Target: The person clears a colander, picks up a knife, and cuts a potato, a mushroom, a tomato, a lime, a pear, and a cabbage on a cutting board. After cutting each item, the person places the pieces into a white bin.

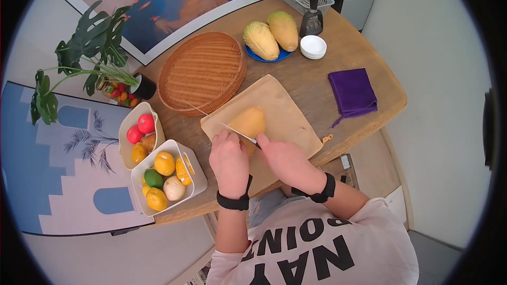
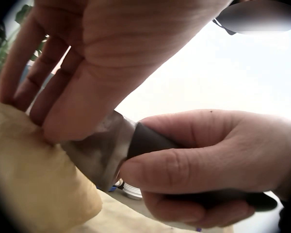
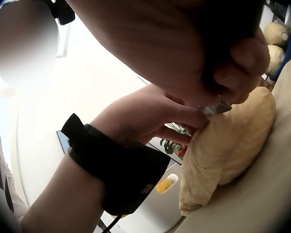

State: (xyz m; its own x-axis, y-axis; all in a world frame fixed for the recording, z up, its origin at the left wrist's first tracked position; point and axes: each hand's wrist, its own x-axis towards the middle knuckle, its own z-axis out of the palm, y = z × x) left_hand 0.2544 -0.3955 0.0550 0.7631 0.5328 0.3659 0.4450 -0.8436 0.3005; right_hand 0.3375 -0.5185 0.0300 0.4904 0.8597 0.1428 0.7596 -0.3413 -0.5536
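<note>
A pale yellow napa cabbage (image 1: 250,120) lies on the beige cutting board (image 1: 290,116). My right hand (image 1: 288,160) grips the black handle of a knife (image 1: 217,119), whose long thin blade reaches across the cabbage toward the wicker tray. In the left wrist view, the wide blade (image 2: 99,153) stands against the cabbage (image 2: 36,170), close beside my left thumb. The fingertips of my left hand (image 1: 228,161) press on the cabbage with the fingers nearly straight. From the right wrist view, my right fingers (image 3: 240,73) curl round the handle, and part of the blade is hidden.
A round wicker tray (image 1: 203,71) borders the board. Left of it stand two white bins (image 1: 198,179) of produce. Behind are a blue plate (image 1: 285,55) with two yellow vegetables, white bowls (image 1: 313,46) and a black-handled tool (image 1: 312,18). A purple cloth (image 1: 354,92) lies right.
</note>
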